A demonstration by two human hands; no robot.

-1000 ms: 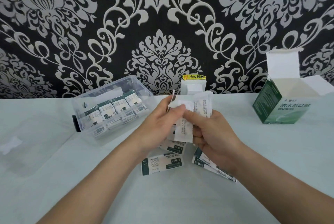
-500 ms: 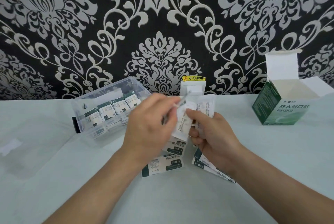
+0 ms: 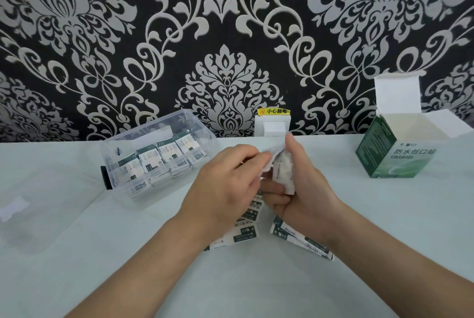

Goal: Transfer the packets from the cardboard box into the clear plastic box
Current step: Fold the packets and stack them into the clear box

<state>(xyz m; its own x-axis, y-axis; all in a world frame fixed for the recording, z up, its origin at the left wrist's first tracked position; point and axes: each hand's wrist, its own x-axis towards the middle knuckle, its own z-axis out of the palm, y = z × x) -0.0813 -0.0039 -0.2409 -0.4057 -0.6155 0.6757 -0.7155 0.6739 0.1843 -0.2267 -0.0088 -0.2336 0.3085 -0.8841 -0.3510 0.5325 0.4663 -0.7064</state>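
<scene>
In the head view, the right hand [image 3: 305,197] has its fingers curled round a small upright stack of white packets [image 3: 282,171], thumb raised along it, while the left hand [image 3: 225,189] pinches the stack's top corner with bent fingertips. More loose packets [image 3: 246,233] lie on the table [image 3: 384,215] at six o'clock beneath the hands, and filed packets [image 3: 159,156] stand in the clear plastic box [image 3: 112,161] at ten o'clock. At two o'clock the open green cardboard box [image 3: 400,161] reads "防水创口贴", and at twelve o'clock a yellow sticker [image 3: 274,111] reads "小心触电".
</scene>
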